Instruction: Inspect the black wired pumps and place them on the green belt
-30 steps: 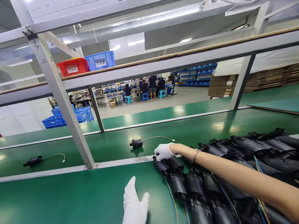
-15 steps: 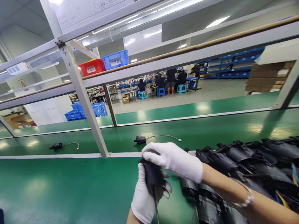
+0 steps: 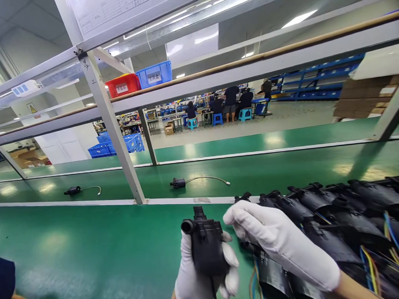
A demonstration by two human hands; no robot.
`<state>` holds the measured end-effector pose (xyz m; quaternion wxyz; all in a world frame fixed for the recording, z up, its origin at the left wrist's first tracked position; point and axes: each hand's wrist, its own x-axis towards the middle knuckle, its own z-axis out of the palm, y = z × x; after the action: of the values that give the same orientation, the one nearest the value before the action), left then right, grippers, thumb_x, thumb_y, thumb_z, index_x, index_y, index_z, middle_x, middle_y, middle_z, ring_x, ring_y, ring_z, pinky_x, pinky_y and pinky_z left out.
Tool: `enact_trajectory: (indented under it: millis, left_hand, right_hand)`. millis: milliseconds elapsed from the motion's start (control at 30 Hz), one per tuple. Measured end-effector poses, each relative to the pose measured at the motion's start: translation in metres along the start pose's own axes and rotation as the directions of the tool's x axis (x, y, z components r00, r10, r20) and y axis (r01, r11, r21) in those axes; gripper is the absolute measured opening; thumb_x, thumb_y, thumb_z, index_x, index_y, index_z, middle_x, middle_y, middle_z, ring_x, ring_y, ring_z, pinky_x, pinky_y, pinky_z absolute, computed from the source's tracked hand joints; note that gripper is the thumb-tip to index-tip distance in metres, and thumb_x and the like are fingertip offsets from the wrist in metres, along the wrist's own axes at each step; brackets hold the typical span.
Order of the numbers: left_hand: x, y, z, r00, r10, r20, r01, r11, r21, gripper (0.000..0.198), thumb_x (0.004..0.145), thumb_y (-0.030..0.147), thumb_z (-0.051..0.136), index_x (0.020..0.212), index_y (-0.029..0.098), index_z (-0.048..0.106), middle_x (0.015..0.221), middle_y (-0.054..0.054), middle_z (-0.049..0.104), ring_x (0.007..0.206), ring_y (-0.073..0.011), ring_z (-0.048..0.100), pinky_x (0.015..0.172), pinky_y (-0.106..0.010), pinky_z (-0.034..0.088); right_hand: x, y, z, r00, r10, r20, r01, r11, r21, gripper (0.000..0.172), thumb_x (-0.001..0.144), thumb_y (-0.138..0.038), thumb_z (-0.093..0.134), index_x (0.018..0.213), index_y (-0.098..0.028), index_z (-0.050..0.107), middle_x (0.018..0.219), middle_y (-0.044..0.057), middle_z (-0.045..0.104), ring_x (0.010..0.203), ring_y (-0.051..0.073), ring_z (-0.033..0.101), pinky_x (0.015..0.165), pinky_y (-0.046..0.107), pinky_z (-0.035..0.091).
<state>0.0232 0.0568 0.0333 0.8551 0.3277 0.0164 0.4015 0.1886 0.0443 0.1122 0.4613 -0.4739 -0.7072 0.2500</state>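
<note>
A black pump (image 3: 208,246) with a ribbed spout on top and a round side port stands nearly upright in my left hand (image 3: 191,273). The white-gloved fingers wrap around its body, and a dark cable hangs from its lower end. To the right of it, apart from the pump, is my right hand (image 3: 279,238), also gloved in white. Its fingers are bent and pressed together beside the nearest black pumps (image 3: 274,274); whatever they may hold is hidden. Many similar pumps with coloured wires lie in rows under and beyond the right forearm.
On the green belt behind the white rail lie two small black pumps (image 3: 178,183) (image 3: 74,190) with thin leads. A grey post (image 3: 114,135) rises ahead on the left. Red (image 3: 122,85) and blue (image 3: 154,75) bins sit on the shelf above. A dark sleeve (image 3: 3,281) shows at lower left.
My right hand has come off the top of the pump and moved right, towards the rows. The pump's spout and side port now show in my left hand.
</note>
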Motion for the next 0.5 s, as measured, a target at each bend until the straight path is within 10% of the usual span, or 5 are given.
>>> enact_trajectory:
  millis: [200, 333, 500]
  left_hand:
    - [-0.004, 0.002, -0.002, 0.976, 0.198, -0.091, -0.149, 0.911, 0.384, 0.085, 0.066, 0.089, 0.056, 0.107, 0.015, 0.064, 0.081, -0.007, 0.069, 0.050, -0.0145, 0.062, 0.042, -0.023, 0.047]
    - [-0.007, 0.000, -0.001, 0.852, 0.492, -0.178, -0.259, 0.693, 0.673, 0.076, 0.050, 0.048, 0.091, 0.113, 0.023, 0.057, 0.094, -0.006, 0.067, 0.074, -0.0221, 0.066, 0.069, -0.035, 0.056]
    - [-0.009, -0.006, 0.002, 0.676, 0.695, -0.244, -0.192, 0.487, 0.852, 0.075, 0.043, 0.018, 0.089, 0.109, 0.026, 0.055, 0.099, -0.005, 0.066, 0.076, -0.0243, 0.065, 0.070, -0.037, 0.057]
  right_hand:
    - [-0.014, 0.004, 0.000, 0.998, -0.034, 0.050, 0.030, 0.997, 0.066, 0.067, 0.092, -0.077, 0.035, 0.070, -0.021, 0.064, 0.055, 0.001, 0.055, 0.049, 0.014, 0.049, 0.047, 0.024, 0.037]
    - [-0.024, 0.013, 0.006, 0.980, -0.113, 0.162, 0.110, 0.994, 0.027, 0.070, 0.093, -0.078, 0.025, 0.067, -0.021, 0.057, 0.057, 0.001, 0.055, 0.050, 0.014, 0.048, 0.048, 0.025, 0.038]
    - [-0.033, 0.029, 0.015, 0.951, -0.106, 0.290, 0.109, 0.994, 0.007, 0.074, 0.095, -0.077, 0.013, 0.073, -0.021, 0.057, 0.066, 0.003, 0.061, 0.058, 0.017, 0.054, 0.054, 0.026, 0.040]
